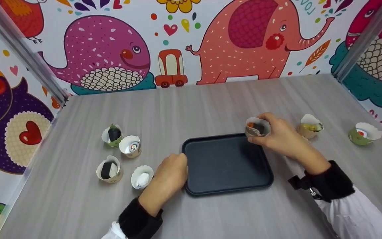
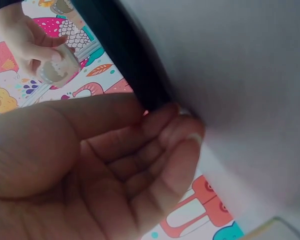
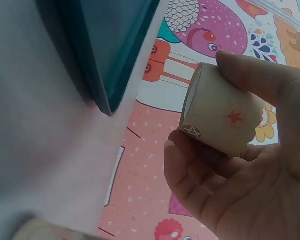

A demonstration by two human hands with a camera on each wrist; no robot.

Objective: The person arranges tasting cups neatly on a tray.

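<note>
My left hand (image 1: 170, 174) pinches the left rim of a dark rectangular tray (image 1: 227, 167); the left wrist view shows the thumb and fingers meeting at the tray's edge (image 2: 132, 60). Over the far right corner of the tray, my right hand (image 1: 282, 136) holds a paper baking cup (image 1: 251, 132) with an orange and black sushi piece in it. In the right wrist view this cup (image 3: 220, 110), beige with a small red star, is held off the table between thumb and fingers. The tray's inside is bare.
Left of the tray stand several paper cups: one with a dark piece (image 1: 114, 134), a white-lined one (image 1: 130, 147), one with a black-banded piece (image 1: 109, 170), one with a white piece (image 1: 142, 177). Rightward are a yellow-filled cup (image 1: 310, 127) and a green cup (image 1: 360, 136). Patterned walls enclose the table.
</note>
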